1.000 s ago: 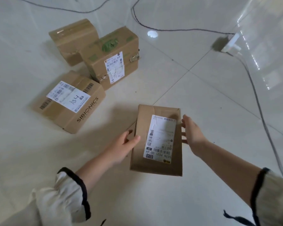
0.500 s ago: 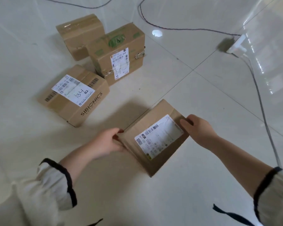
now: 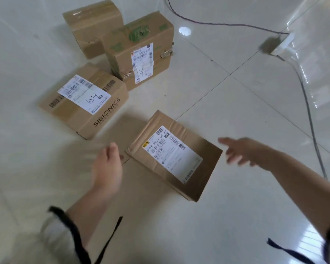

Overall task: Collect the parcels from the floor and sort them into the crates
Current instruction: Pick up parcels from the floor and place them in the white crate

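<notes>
Flat parcel (image 3: 174, 156) lies between them — left hand (image 3: 107, 168) just beside it; right hand (image 3: 242, 151) near; both loose-fingered, empty.

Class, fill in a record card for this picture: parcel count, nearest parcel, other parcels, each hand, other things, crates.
parcel count: four, all cardboard, on the floor
nearest parcel: flat parcel, label up, lying between the hands
other parcels: SIBIONICS box, green-taped box, plain box, clustered behind it
left hand: holds nothing, beside the flat parcel's left corner; contact unclear through blur
right hand: fingers spread, holds nothing, apart from the flat parcel
other things: black cable, white power strip
crates: none in view
</notes>
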### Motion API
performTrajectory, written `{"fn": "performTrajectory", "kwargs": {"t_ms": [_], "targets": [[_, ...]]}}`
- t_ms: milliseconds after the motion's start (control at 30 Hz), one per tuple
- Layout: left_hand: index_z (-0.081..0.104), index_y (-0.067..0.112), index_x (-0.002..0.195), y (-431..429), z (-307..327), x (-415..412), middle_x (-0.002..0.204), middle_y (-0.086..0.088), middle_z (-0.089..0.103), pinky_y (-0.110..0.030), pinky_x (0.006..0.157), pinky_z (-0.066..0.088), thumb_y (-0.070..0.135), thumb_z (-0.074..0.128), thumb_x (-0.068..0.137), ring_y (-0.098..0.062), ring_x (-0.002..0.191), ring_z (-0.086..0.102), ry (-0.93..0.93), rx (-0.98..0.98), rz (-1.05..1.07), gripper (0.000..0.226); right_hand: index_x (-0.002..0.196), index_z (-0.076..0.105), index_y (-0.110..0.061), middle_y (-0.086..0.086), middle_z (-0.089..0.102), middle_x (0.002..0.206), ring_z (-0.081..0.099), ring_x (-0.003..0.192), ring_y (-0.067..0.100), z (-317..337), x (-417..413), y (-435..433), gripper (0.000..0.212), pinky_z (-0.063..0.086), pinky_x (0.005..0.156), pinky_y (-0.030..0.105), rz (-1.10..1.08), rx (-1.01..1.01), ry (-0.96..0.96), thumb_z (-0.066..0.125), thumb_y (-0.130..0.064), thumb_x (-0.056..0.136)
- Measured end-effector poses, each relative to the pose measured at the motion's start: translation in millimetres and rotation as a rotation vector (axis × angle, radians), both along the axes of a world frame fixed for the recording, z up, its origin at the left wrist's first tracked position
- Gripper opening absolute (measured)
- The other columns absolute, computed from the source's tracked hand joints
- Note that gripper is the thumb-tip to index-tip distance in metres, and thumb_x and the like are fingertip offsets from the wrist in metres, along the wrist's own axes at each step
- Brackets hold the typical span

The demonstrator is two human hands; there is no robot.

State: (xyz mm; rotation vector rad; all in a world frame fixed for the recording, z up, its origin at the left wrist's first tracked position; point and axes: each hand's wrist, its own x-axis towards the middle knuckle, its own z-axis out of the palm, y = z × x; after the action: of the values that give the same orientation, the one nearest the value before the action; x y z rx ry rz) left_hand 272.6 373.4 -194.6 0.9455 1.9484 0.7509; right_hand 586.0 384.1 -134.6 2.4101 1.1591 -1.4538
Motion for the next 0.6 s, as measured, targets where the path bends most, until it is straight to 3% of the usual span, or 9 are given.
{"fn": "performTrajectory", "kwargs": {"t_ms": [67,100,167,233,300,400,467,533,600], "targets": [[0.048,0.028,0.084,-38.5,3.0,19.4,0.094,-0.005,0.065,-0.038,0.072,0.046,0.043,0.030,0.098,-0.029,0.080,0.064,-0.122,-0.074,0.052,0.028,0.121,0.059,-0.014,0.002,0.062,0.123,0.055,0.113,0.024,-4.0,-12.0,16.7,0.055,0.040,0.094,0.033,-0.029,0.357,-0.041,0.047,-0.056,0.089],[0.048,0.031,0.089,-50.0,3.5,31.0,0.096,0.000,0.064,-0.034,0.068,0.044,0.045,0.029,0.098,-0.023,0.080,0.063,-0.200,-0.124,0.015,0.025,0.126,0.056,-0.020,-0.002,0.058,0.129,0.052,0.118,0.020,-3.1,-24.7,20.9,0.049,0.036,0.098,0.030,-0.001,0.430,0.019,0.047,-0.053,0.090],[0.044,0.035,0.107,-53.5,2.7,47.1,0.110,0.005,0.060,-0.037,0.077,0.047,0.045,0.032,0.098,-0.018,0.093,0.061,-0.257,-0.163,-0.178,0.018,0.125,0.059,-0.026,-0.004,0.060,0.128,0.056,0.115,0.016,-3.0,-46.7,19.9,0.039,0.039,0.098,0.029,0.050,0.393,0.197,0.049,-0.044,0.092],[0.040,0.035,0.126,-34.9,0.9,46.9,0.125,0.008,0.056,-0.043,0.096,0.044,0.041,0.032,0.099,-0.020,0.109,0.057,-0.242,-0.120,-0.301,0.028,0.110,0.066,-0.025,0.000,0.070,0.110,0.066,0.096,0.020,-3.9,-58.6,10.3,0.026,0.051,0.090,0.037,0.100,0.323,0.306,0.048,-0.033,0.093],[0.038,0.036,0.137,-10.5,0.5,37.0,0.130,0.014,0.052,-0.034,0.103,0.036,0.042,0.031,0.100,-0.014,0.117,0.050,-0.187,-0.060,-0.322,0.039,0.100,0.068,-0.022,-0.001,0.072,0.097,0.069,0.083,0.019,-7.6,-62.1,0.9,0.023,0.056,0.081,0.038,0.076,0.274,0.356,0.046,-0.026,0.094],[0.043,0.035,0.138,13.1,1.3,26.4,0.110,0.026,0.048,-0.019,0.089,0.027,0.046,0.034,0.098,-0.001,0.107,0.041,-0.116,-0.046,-0.343,0.043,0.102,0.065,-0.020,0.005,0.068,0.106,0.066,0.095,0.026,-22.1,-65.4,-11.6,0.022,0.053,0.079,0.035,-0.051,0.258,0.384,0.045,-0.026,0.095],[0.049,0.037,0.132,15.5,-0.2,27.3,0.097,0.038,0.050,-0.017,0.078,0.033,0.047,0.033,0.098,0.004,0.097,0.048,-0.129,-0.029,-0.344,0.038,0.107,0.063,-0.027,-0.001,0.068,0.108,0.062,0.106,0.024,-31.5,-67.1,-16.5,0.021,0.053,0.082,0.035,-0.157,0.267,0.471,0.045,-0.031,0.097],[0.051,0.041,0.126,12.9,-2.7,30.7,0.087,0.037,0.055,-0.010,0.069,0.034,0.047,0.032,0.098,0.013,0.085,0.051,-0.152,-0.013,-0.333,0.034,0.106,0.062,-0.032,-0.008,0.069,0.107,0.061,0.109,0.022,-38.3,-67.2,-20.8,0.019,0.055,0.076,0.031,-0.240,0.282,0.565,0.046,-0.032,0.096],[0.052,0.045,0.121,12.1,-3.2,32.4,0.084,0.038,0.060,-0.004,0.067,0.034,0.048,0.033,0.098,0.020,0.081,0.053,-0.203,-0.019,-0.293,0.030,0.119,0.055,-0.036,-0.005,0.066,0.113,0.059,0.111,0.025,-43.5,-69.1,-24.5,0.025,0.054,0.074,0.031,-0.300,0.295,0.612,0.045,-0.035,0.096]]}}
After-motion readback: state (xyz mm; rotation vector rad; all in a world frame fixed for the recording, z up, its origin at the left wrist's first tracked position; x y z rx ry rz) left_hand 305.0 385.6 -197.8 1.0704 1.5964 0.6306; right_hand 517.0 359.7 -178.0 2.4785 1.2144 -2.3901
